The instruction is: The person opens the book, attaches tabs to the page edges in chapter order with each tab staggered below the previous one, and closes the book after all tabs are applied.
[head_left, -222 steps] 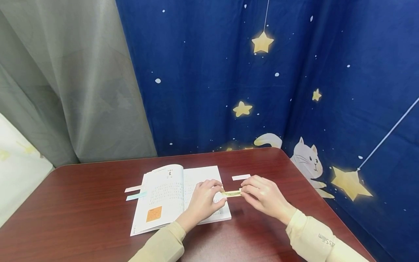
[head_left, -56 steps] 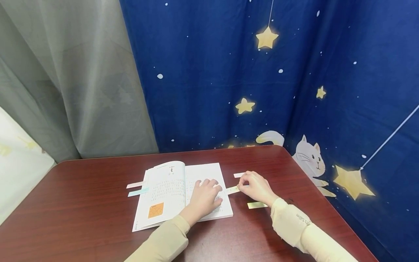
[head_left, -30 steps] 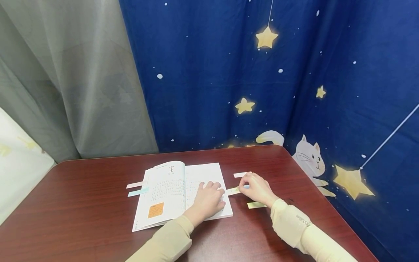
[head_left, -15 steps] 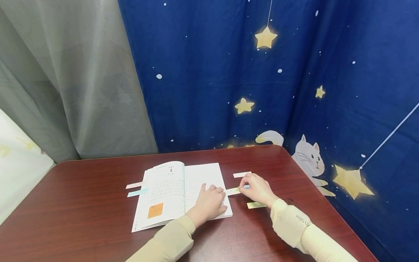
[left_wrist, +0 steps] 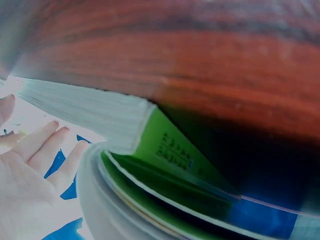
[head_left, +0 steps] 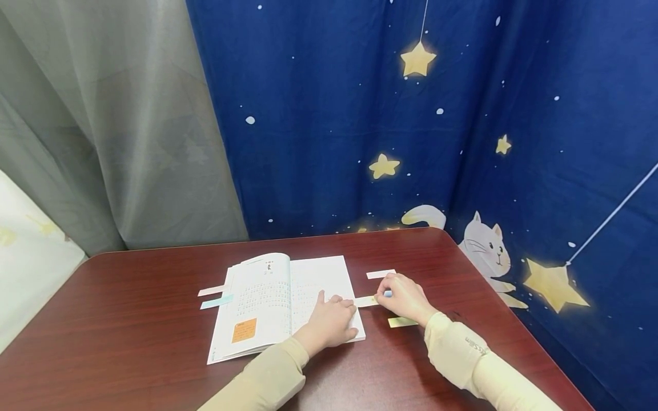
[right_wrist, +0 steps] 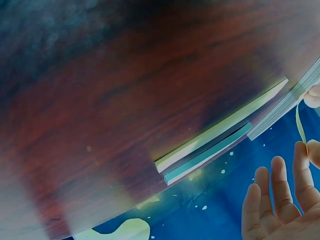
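An open book (head_left: 267, 297) lies on the dark red table (head_left: 128, 319). My left hand (head_left: 334, 314) rests on its right page near the outer edge, fingers fairly straight (left_wrist: 47, 145). A pale yellow sticky strip (head_left: 366, 301) juts out from that page edge. My right hand (head_left: 382, 297) pinches the strip's outer end between thumb and forefinger. In the right wrist view the strip (right_wrist: 299, 120) hangs from that pinch, the other fingers (right_wrist: 280, 190) spread. The left wrist view shows the page block (left_wrist: 90, 107) and a green cover (left_wrist: 185, 155).
A white strip (head_left: 380, 274) lies beyond my right hand and a yellow-green one (head_left: 402, 322) beside my right wrist. Pink (head_left: 211, 290) and blue (head_left: 216, 301) tabs stick out of the book's left side. An orange note (head_left: 243, 330) sits on the left page. Curtains hang behind the table.
Earlier both hands held the yellow strip above the table; now it lies at the page edge. Over the last second my left hand has slid slightly towards me; my right hand keeps its pinch.
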Tool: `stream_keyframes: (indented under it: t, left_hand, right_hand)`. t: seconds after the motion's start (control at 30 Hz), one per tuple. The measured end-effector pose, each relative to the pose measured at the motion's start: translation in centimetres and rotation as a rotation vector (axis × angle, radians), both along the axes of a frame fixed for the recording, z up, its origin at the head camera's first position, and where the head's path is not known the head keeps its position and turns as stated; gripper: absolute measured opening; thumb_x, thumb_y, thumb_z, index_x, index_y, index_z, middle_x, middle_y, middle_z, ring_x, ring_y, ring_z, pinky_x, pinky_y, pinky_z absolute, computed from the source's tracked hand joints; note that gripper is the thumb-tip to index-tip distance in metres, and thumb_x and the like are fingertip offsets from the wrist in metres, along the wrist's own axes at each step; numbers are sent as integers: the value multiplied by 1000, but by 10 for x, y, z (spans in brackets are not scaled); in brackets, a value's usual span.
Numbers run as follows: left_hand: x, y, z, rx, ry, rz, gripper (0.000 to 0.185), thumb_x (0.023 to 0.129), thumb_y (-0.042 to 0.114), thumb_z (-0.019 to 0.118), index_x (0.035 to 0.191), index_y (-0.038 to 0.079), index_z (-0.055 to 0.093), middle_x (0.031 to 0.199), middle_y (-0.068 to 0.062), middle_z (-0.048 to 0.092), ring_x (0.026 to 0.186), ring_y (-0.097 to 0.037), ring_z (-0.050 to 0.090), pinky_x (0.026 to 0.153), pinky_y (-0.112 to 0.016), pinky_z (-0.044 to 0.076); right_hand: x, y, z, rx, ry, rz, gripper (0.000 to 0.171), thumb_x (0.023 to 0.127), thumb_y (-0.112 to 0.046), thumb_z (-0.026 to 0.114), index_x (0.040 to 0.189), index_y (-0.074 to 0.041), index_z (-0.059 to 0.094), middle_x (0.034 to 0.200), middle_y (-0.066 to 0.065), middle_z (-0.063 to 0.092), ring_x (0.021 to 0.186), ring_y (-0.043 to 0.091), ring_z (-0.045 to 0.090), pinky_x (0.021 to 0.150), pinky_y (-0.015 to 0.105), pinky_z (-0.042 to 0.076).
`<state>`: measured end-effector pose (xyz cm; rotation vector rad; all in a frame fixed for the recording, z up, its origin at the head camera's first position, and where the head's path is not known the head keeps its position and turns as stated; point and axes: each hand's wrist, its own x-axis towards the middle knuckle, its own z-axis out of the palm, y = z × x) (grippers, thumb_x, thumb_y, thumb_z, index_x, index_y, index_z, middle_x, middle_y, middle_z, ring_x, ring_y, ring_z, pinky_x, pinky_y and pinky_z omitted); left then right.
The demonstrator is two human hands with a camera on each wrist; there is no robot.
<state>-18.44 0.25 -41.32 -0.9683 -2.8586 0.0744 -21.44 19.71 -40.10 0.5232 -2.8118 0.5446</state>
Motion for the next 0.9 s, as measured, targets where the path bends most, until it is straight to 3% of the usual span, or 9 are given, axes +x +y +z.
stream_keyframes:
  t: [0.9]
  left_hand:
    - [-2,5,0,-11,-2,-8,41,76,45,58,102,13,61,110,5,56,104,-16,47,89,-54,28]
  right_hand:
    - [-1,-1,1,11,-26,-25,11,70,-25,64,62,-28,57,69,-12,50,67,9,48,55,33,41]
